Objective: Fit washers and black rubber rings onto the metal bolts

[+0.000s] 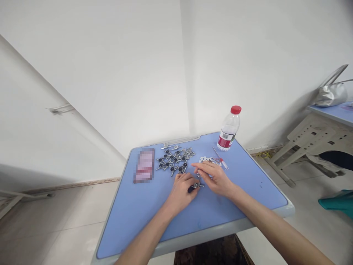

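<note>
My left hand rests low on the blue desk, its fingers shut on a dark-handled tool. A small metal fitting sits at the tool's tip. My right hand reaches in from the right, with its fingertips at that fitting; I cannot tell whether they grip it. Just beyond my hands lies a heap of metal parts with black round centres. Small metal rings lie to its right, next to a thin red-and-clear tool.
A blurred flat rectangular object lies on the desk's left side. A water bottle with a red cap stands at the far corner. To the right are another blue table, a silver bag, a beige stool and a teal cloth.
</note>
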`<move>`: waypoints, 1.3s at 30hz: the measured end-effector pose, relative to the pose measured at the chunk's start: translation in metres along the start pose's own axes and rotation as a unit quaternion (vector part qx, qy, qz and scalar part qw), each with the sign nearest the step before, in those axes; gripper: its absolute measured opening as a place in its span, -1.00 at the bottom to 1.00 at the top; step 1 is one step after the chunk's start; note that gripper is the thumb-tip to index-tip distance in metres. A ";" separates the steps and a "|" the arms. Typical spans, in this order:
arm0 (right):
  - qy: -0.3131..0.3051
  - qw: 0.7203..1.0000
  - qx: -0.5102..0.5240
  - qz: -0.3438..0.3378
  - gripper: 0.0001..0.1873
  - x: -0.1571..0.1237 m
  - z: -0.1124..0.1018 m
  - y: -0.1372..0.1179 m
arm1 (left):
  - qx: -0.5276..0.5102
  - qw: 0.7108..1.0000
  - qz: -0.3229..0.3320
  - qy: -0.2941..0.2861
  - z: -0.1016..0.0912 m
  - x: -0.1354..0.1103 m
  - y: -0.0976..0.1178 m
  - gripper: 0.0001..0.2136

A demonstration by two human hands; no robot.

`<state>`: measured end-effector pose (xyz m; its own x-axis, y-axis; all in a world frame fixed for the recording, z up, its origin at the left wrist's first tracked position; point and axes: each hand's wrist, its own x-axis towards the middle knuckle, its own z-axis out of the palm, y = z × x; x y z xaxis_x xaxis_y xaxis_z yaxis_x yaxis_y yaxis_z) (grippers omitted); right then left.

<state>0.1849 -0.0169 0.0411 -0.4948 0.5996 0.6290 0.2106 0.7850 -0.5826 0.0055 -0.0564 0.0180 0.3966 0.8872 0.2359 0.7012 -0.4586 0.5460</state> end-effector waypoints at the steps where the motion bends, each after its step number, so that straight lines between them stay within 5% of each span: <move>1: 0.006 1.000 -0.002 0.004 -0.69 0.000 0.001 0.001 | 0.000 1.000 0.000 0.000 0.000 0.000 0.000 -0.84; 6: 0.058 0.996 -0.050 0.050 -0.93 0.000 0.004 0.007 | 0.003 1.000 -0.004 -0.002 0.000 0.001 0.001 -0.84; 13: 0.001 1.000 0.002 0.018 -0.70 -0.001 0.000 0.001 | 0.004 1.000 -0.002 -0.008 -0.001 0.001 0.001 -0.86; 22: 0.054 0.997 -0.031 0.047 -0.88 0.000 0.007 0.008 | -0.003 1.000 0.006 -0.015 -0.001 0.000 0.004 -0.85; 30: 0.005 1.000 -0.001 0.022 -0.70 0.000 -0.003 0.003 | 0.001 1.000 0.010 -0.011 -0.001 -0.001 0.002 -0.86; 39: 0.076 0.993 -0.073 0.045 -0.89 -0.001 0.006 0.007 | 0.008 1.000 -0.001 -0.013 -0.001 -0.002 0.003 -0.85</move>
<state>0.1817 -0.0125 0.0332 -0.3373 0.6767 0.6545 0.3748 0.7342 -0.5660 0.0062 -0.0591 0.0199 0.4105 0.8862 0.2149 0.7109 -0.4586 0.5332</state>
